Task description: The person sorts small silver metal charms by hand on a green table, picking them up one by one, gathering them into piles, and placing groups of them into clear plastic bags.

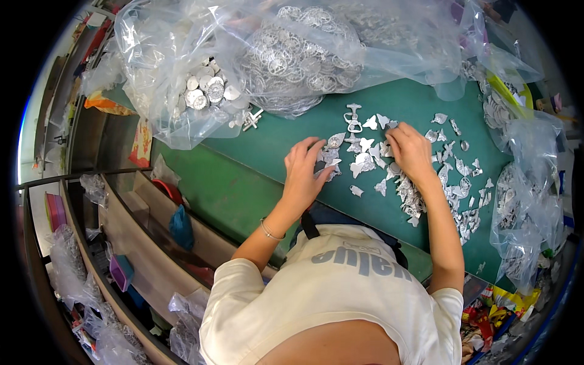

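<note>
Loose silver-coloured metal charms (pixel 363 164) lie scattered over the green tabletop in front of me, some flat and wing-shaped. My left hand (pixel 301 170) rests at the left side of this scatter. Its thumb and index finger are apart, curved around a small group of charms (pixel 331 154) on the table. Over the pile's right part reaches my right hand (pixel 410 151), its fingers bent together. Their tips meet at a small metal charm (pixel 392 125), partly hidden by them. A bottle-opener-shaped piece (pixel 353 118) lies beyond, between the two hands.
Large clear plastic bags stand at the back, holding round openwork metal pieces (pixel 298 55) and metal discs (pixel 204 88). Another clear bag (pixel 526 207) of metal parts lies at the right edge. More charms (pixel 462 194) spread beside my right forearm. Wooden shelving (pixel 152 243) stands at left.
</note>
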`<control>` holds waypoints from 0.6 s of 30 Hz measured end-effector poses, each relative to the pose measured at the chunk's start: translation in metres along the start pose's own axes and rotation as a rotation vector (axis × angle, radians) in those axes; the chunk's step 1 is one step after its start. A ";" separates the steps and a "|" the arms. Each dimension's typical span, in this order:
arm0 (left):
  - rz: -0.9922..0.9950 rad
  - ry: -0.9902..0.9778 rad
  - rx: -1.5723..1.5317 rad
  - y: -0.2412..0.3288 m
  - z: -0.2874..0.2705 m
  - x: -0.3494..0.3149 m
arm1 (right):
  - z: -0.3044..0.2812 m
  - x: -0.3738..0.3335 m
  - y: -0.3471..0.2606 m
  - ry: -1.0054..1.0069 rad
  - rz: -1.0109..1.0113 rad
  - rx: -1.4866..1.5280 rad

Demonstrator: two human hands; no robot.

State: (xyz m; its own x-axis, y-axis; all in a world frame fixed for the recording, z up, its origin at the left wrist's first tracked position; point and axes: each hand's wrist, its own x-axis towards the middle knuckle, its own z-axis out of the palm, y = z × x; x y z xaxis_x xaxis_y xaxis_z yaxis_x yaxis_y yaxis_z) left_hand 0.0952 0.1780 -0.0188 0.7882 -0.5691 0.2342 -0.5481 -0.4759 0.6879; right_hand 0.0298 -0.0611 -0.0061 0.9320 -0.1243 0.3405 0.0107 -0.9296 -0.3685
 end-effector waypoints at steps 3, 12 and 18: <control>0.009 -0.038 0.113 -0.001 -0.005 -0.009 | -0.018 -0.021 -0.004 -0.030 0.206 0.214; 0.107 0.020 -0.182 0.004 0.027 -0.021 | -0.042 -0.081 -0.018 0.132 0.395 0.149; 0.092 -0.133 0.044 0.008 0.025 -0.029 | -0.016 -0.086 -0.040 -0.165 0.290 -0.108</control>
State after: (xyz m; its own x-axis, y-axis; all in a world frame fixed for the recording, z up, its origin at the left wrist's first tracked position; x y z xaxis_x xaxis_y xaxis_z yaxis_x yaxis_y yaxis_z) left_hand 0.0611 0.1736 -0.0368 0.6915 -0.6941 0.2001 -0.6305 -0.4446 0.6363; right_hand -0.0566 -0.0188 -0.0065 0.9368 -0.3389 0.0875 -0.2931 -0.8963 -0.3328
